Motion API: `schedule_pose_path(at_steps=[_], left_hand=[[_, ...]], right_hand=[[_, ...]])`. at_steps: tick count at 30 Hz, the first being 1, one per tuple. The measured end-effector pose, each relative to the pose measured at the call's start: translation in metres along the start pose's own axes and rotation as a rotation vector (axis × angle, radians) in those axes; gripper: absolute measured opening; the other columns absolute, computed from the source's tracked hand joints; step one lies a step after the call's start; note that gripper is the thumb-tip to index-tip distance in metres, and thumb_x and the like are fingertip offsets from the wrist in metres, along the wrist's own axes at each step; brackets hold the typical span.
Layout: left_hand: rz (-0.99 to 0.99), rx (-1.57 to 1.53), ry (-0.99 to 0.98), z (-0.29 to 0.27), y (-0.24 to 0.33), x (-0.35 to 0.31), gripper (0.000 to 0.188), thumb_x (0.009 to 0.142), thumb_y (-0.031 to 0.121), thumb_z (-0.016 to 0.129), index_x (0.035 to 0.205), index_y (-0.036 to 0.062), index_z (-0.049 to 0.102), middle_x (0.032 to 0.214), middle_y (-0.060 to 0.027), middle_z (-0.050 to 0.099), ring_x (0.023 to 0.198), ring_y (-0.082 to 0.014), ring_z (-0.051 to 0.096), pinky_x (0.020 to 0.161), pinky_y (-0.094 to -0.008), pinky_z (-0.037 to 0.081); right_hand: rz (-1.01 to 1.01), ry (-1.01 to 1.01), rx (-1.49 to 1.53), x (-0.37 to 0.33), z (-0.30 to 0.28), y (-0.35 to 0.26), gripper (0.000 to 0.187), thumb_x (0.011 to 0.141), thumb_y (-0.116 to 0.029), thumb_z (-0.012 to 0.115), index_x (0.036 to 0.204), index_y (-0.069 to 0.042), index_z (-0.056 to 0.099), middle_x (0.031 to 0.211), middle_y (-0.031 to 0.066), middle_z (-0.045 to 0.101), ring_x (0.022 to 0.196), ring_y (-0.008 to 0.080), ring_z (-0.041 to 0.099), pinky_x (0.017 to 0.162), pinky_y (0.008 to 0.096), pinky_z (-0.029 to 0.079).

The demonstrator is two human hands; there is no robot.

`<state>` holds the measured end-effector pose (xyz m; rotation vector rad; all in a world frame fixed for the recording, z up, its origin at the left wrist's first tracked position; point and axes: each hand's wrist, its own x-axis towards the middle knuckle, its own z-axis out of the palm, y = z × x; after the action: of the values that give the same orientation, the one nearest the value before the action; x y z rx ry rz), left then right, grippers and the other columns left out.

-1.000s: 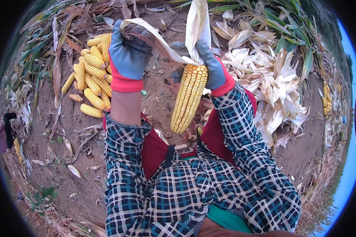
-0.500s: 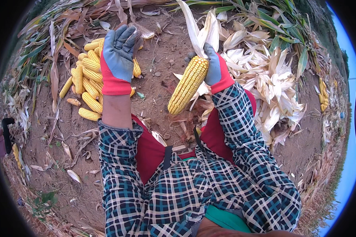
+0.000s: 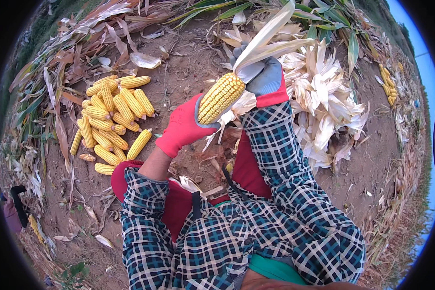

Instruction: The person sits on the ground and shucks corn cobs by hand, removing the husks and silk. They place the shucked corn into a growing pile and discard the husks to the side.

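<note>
A yellow corn cob [image 3: 221, 98] hangs tilted between my hands, its kernels bare and pale husk leaves [image 3: 266, 46] still attached at its upper end. My left hand [image 3: 186, 124], in a red and grey glove, is wrapped round the lower part of the cob; its fingertips are hidden behind. My right hand [image 3: 265, 77], gloved alike, grips the husk at the cob's upper end. To the left, on the soil, lies a pile of husked corn cobs [image 3: 113, 116]. On the right a heap of stripped, cream-coloured husks [image 3: 319, 96] spreads out.
Dry corn stalks and leaves [image 3: 82, 34] ring the far side, with green leaves [image 3: 324, 17] at the far right. Another group of cobs [image 3: 387, 86] lies at the right edge. Brown soil [image 3: 179, 63] runs between pile and heap. A dark curved object [image 3: 18, 208] stands at far left.
My left hand has come from above the cob pile to the right and closed round the held cob. My right hand still holds the husk end. The view has shifted slightly.
</note>
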<state>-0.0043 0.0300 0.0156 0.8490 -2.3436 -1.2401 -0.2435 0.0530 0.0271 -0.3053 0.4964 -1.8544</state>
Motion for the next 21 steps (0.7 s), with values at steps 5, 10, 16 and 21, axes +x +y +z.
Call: schedule_pose_path(at_steps=[5,10,16,21], left_hand=[[-0.096,-0.222,-0.132,-0.020,-0.020,-0.013,0.070,0.060,0.020,0.082,0.121,0.0030,0.053,0.109,-0.0099,0.065,0.099,-0.0174,0.063,0.087,-0.0317,0.048],[-0.503,-0.900,0.033,-0.032,-0.024,-0.008,0.045,0.079,0.025,0.071,0.113,0.0009,0.055,0.096,-0.0083,0.064,0.085,-0.0170,0.064,0.077,-0.0288,0.051],[-0.256,-1.447,0.130,-0.037,-0.024,0.019,0.049,0.088,0.035,0.060,0.119,-0.0023,0.050,0.101,-0.0141,0.061,0.094,-0.0252,0.062,0.088,-0.0375,0.050],[-0.046,-1.519,0.268,-0.048,-0.021,0.019,0.047,0.090,0.037,0.057,0.119,0.0002,0.050,0.106,-0.0151,0.062,0.099,-0.0255,0.061,0.091,-0.0377,0.048]], right_hand=[[-0.404,0.314,-0.169,-0.010,-0.018,-0.054,0.039,0.092,-0.024,0.046,0.120,0.004,0.050,0.114,0.0193,0.059,0.104,0.0294,0.059,0.093,0.0420,0.046],[-0.786,0.640,-0.276,-0.029,-0.023,-0.084,0.045,0.089,-0.021,0.053,0.128,0.000,0.044,0.122,0.0180,0.053,0.111,0.0254,0.055,0.095,0.0343,0.042],[-0.613,0.109,-0.952,-0.041,0.059,-0.017,0.046,0.095,-0.020,0.052,0.135,-0.001,0.038,0.133,0.0143,0.045,0.115,0.0248,0.054,0.092,0.0360,0.048],[0.140,-0.186,-0.903,-0.048,0.075,0.061,0.066,0.085,-0.022,0.069,0.138,0.001,0.036,0.127,0.0153,0.052,0.114,0.0223,0.054,0.092,0.0314,0.047]])
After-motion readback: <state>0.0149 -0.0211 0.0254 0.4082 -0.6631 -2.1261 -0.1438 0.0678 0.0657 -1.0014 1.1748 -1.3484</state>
